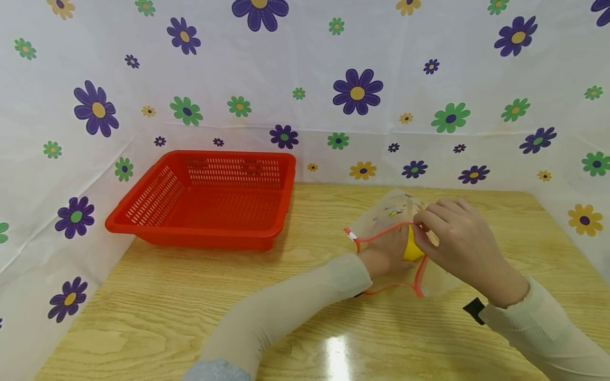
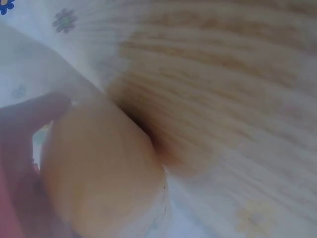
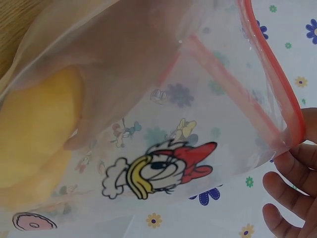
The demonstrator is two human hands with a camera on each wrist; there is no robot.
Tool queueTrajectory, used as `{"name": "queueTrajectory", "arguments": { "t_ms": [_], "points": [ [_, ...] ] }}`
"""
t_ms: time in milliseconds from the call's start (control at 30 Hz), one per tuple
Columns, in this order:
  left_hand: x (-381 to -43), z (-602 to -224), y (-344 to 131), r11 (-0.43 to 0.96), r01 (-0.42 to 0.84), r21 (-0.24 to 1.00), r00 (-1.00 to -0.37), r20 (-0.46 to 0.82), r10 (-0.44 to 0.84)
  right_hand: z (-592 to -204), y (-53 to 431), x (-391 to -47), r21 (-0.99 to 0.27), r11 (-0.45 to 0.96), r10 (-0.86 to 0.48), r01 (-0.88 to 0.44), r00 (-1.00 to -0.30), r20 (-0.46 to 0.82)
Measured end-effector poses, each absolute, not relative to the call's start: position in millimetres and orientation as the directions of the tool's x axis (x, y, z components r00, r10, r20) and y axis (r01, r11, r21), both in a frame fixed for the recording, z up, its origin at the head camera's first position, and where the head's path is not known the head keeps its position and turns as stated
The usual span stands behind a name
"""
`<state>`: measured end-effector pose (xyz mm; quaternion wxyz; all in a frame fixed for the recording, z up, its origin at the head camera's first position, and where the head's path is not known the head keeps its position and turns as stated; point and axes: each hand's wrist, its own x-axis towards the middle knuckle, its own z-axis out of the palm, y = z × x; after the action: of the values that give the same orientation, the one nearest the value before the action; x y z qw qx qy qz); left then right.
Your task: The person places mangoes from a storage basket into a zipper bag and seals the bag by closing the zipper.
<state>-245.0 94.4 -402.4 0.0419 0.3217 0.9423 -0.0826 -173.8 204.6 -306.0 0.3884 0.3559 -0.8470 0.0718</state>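
Observation:
A clear zip bag (image 1: pixel 385 214) with a red zip edge and printed cartoon figures lies tilted on the right of the table, its mouth open. My left hand (image 1: pixel 387 254) reaches inside it, fingers around a smooth, rounded yellow object (image 1: pixel 412 247). Through the plastic, the right wrist view shows this yellow object (image 3: pixel 37 131) with the left fingers against it; its exact kind is unclear. At the bag's mouth, my right hand (image 1: pixel 459 241) pinches the red rim between thumb and fingers. The left wrist view is hazy, with the rounded object (image 2: pixel 101 168) close to the camera.
A red plastic basket (image 1: pixel 209 236) with slotted walls stands at the back left of the wooden table (image 1: pixel 157 307). Flower-printed white cloth (image 1: pixel 310 63) hangs behind and at both sides. A black tab (image 1: pixel 474 310) sticks out by the right cuff.

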Motion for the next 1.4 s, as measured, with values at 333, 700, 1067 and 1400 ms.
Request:
{"name": "queueTrajectory", "arguments": {
  "t_ms": [333,700,1067,1400],
  "points": [
    [-245.4,-403.4,95.2,0.784,0.611,-0.113,-0.791,-0.123,0.599,-306.2,204.0,-173.7,0.164,0.733,-0.552,-0.66,-0.437,0.71],
    [-240.9,-403.3,87.5,0.786,0.619,0.01,-0.782,-0.091,0.617,-308.8,204.4,-175.2,0.157,0.738,-0.545,-0.656,-0.442,0.713],
    [-236.0,-400.2,78.8,0.767,0.641,0.037,-0.765,-0.046,0.642,-309.5,205.1,-176.6,0.153,0.739,-0.543,-0.656,-0.446,0.711],
    [-234.2,-400.6,64.5,0.636,0.766,0.092,-0.642,0.165,0.749,-310.0,205.5,-176.8,0.151,0.738,-0.54,-0.658,-0.441,0.717]
  ]
}}
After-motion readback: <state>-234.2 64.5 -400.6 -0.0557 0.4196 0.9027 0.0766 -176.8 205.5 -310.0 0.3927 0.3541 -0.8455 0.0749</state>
